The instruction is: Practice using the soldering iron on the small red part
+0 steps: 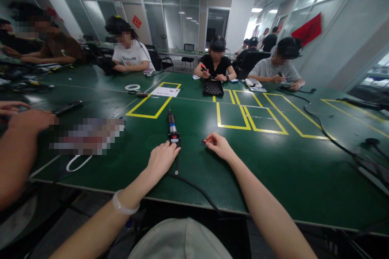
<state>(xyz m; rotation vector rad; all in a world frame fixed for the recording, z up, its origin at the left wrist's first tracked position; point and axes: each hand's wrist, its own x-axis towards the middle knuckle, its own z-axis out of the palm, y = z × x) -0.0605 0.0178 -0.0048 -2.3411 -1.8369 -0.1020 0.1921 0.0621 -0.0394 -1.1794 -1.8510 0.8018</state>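
Observation:
My left hand (162, 158) is closed round the rear end of an electric screwdriver (172, 123). This tool is black with a blue ring and a silver band. Its thin tip points away from me, and a red and pale part shows just ahead of my fingers. A black cable (194, 186) runs from its rear over the table edge towards me. To the right, my right hand (219, 145) pinches a small red, dark-tipped piece (205, 141) just above the table; its kind is too small to tell. The fingers partly hide it.
Yellow tape outlines mark the green table (188, 162). A white sheet (165, 92), a white tape roll (132, 87) and a black tray (213, 88) lie farther off. At left, a co-worker's hands (33, 119) are near a dark tool (68, 107). Several people sit opposite. Cables (322, 123) cross the right side.

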